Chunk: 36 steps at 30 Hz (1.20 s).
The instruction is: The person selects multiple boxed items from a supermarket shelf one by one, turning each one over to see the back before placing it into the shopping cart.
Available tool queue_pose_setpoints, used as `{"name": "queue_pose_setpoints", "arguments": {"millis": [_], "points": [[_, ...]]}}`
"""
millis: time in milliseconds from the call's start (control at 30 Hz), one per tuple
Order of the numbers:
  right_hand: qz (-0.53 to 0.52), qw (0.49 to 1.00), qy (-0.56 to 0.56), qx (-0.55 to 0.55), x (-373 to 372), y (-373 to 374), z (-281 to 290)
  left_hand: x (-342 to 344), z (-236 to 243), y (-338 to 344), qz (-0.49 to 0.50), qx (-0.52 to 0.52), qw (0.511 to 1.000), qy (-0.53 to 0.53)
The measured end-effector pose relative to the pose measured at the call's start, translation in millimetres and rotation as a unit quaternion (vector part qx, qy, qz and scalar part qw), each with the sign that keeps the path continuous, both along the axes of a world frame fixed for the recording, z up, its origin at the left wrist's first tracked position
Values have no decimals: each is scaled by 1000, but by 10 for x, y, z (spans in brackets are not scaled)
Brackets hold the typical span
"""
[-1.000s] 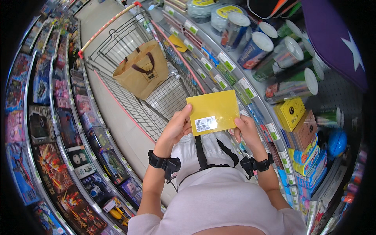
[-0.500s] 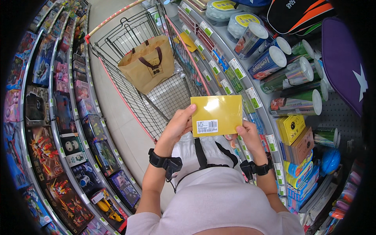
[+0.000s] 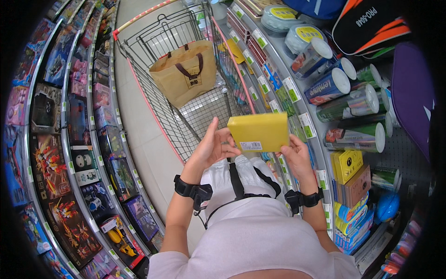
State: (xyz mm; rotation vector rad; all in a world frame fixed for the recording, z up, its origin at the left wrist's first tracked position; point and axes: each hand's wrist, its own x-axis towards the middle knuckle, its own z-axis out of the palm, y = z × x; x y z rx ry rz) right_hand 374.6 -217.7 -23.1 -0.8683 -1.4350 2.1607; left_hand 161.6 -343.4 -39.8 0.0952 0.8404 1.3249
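Note:
My right hand point(image 3: 296, 154) grips the right end of a flat yellow box point(image 3: 259, 129), which has a white label low on the side facing me. The box is tilted, so its upper edge shows. At its left end, my left hand point(image 3: 215, 146) has its fingers apart, thumb raised clear of the box; whether a fingertip touches the box I cannot tell. Beyond both hands is a wire shopping cart point(image 3: 143, 95) with red trim, holding a tan tote bag point(image 3: 173, 88).
Shelves of boxed toys point(image 3: 52, 162) line the left of a tiled aisle point(image 3: 144, 139). Close on the right, shelves hold several cylindrical containers point(image 3: 348, 139), lidded tubs point(image 3: 302, 35), stacked yellow and pink boxes point(image 3: 346, 165), hanging bags point(image 3: 409, 97) and a blue round object point(image 3: 387, 205).
My left thumb has lifted off the box and those fingers have spread. The box has tipped, showing more of its thickness. The cart and shelves appear shifted slightly rightward in the view.

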Motion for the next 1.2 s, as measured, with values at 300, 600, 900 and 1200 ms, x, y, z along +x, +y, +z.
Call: {"name": "queue_pose_setpoints", "arguments": {"millis": [300,600,900,1200], "points": [[106,993,28,-53,-480,20,-314,-98,-471,-387,97,-12,990,-106],[117,949,-180,-232,-1070,-23,-1119,-351,-1174,-467,119,-169,962,180],[222,896,-383,42,-1606,-212,-2871,-241,-1894,-443,-28,-245,892,379],[296,862,-401,91,-1960,-670,-3642,-403,-2028,-605,58,-289,869,397]]}}
